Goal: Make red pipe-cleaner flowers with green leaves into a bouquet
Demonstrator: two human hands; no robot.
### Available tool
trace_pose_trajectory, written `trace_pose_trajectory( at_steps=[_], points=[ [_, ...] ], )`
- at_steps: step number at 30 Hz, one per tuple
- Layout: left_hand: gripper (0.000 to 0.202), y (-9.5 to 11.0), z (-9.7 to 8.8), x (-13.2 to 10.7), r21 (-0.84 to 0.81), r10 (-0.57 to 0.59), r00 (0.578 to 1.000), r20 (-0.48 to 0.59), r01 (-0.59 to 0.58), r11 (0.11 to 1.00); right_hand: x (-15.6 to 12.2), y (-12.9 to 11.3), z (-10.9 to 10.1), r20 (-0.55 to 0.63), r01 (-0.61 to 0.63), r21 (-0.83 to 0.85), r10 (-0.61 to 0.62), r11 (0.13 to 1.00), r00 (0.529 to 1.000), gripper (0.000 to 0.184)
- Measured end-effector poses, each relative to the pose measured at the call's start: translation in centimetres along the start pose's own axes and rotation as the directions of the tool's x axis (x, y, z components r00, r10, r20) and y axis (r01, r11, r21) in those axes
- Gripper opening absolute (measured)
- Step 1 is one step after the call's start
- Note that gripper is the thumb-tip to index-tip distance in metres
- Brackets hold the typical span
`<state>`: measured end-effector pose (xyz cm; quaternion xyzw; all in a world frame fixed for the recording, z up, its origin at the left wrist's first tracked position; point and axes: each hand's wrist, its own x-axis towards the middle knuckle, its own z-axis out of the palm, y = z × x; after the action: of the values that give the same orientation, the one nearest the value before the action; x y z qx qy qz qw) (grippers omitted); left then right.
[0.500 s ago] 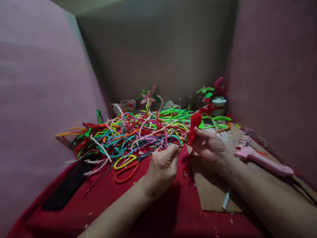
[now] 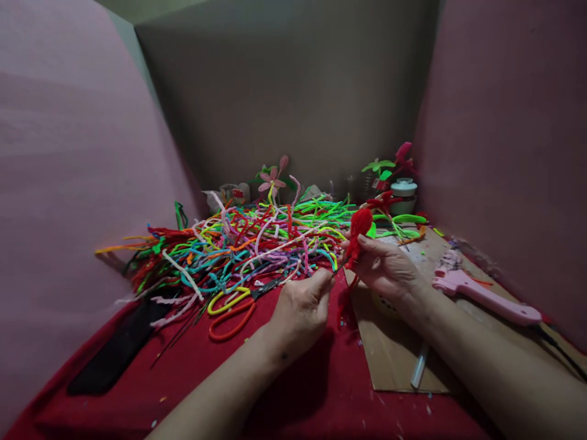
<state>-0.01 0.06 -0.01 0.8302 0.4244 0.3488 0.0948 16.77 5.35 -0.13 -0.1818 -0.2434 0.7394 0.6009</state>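
- right hand (image 2: 387,266) pinches a fuzzy red bud (image 2: 361,223), near right of the colourful pipe-cleaner pile (image 2: 266,244)
- left hand (image 2: 300,308) clenched on a thin dark stem (image 2: 338,269) below it
- scissors (image 2: 255,294) lie left, pink glue gun (image 2: 486,296) right

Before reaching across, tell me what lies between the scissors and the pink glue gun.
Between scissors and glue gun, the head view shows the left hand, red cloth, cardboard and the right hand.

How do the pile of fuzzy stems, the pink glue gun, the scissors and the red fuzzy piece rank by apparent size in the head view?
1. Pile of fuzzy stems
2. Pink glue gun
3. Scissors
4. Red fuzzy piece, in the right hand
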Motion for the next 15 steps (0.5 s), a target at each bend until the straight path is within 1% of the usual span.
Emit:
trace_pose_trajectory(
  at_steps=[4, 10, 13, 15],
  points=[
    [0.020, -0.10, 0.10, 0.05, 0.000, -0.024, 1.000, 0.008, 0.024, 1.000, -0.19, 0.05, 0.25, 0.014, -0.014, -0.071, 0.015, 0.997, 1.000, 0.013],
    [0.019, -0.16, 0.26, 0.08, -0.003, -0.041, 0.999, -0.013, 0.041, 0.999, -0.38, 0.37, 0.40, 0.060, 0.019, -0.115, -0.012, 0.993, 0.998, 0.013],
    [0.020, -0.05, 0.30, 0.09, -0.039, -0.064, 0.998, -0.017, 0.063, 0.997, -0.28, 0.50, 0.30, 0.056, 0.029, -0.113, -0.023, 0.993, 0.998, 0.013],
    [0.022, 0.08, 0.25, 0.13, -0.104, -0.107, 0.994, 0.001, 0.107, 0.989, -0.20, 0.53, 0.22, 0.065, 0.038, -0.115, -0.030, 0.993, 0.997, 0.012]
  ],
)
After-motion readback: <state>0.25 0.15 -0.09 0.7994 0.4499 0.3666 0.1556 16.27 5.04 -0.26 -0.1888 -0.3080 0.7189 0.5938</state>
